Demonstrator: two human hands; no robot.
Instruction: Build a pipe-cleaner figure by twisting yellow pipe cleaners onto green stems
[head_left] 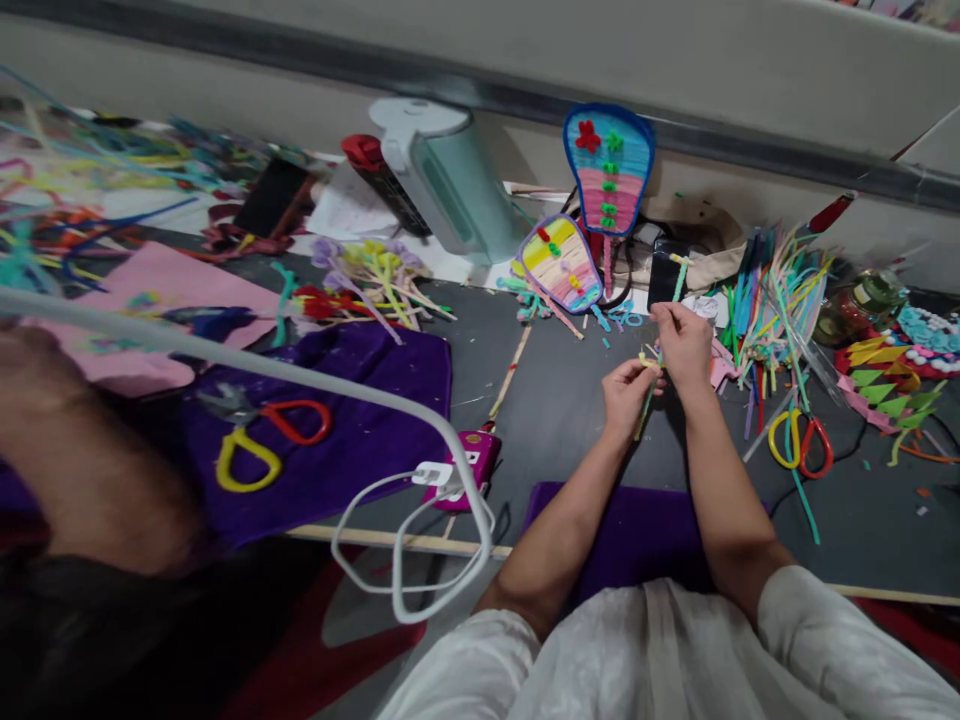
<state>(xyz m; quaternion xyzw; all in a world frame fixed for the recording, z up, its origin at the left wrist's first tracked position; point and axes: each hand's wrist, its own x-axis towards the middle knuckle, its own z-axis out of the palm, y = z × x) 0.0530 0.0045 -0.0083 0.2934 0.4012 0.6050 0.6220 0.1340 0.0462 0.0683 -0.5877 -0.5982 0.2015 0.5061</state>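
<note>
On my feed, the fingers of the left hand (630, 395) and right hand (684, 345) cover part of the pale green stem (680, 282), and the yellow bit (647, 360) at the left fingertips is too small for me to identify. I log a co-worker's hand (34, 370) as blurred and cut by the left edge, as is the heap of pipe cleaners (26, 240) beyond. The white shirt (637, 650) hides part of the purple cloth (637, 530) from me; the glass jar's (866, 300) contents: unreadable.

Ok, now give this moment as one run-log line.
left hand: pinching pale-green stem | right hand: gripping it higher up | beyond: blue-rimmed fan, teal pitcher
</note>
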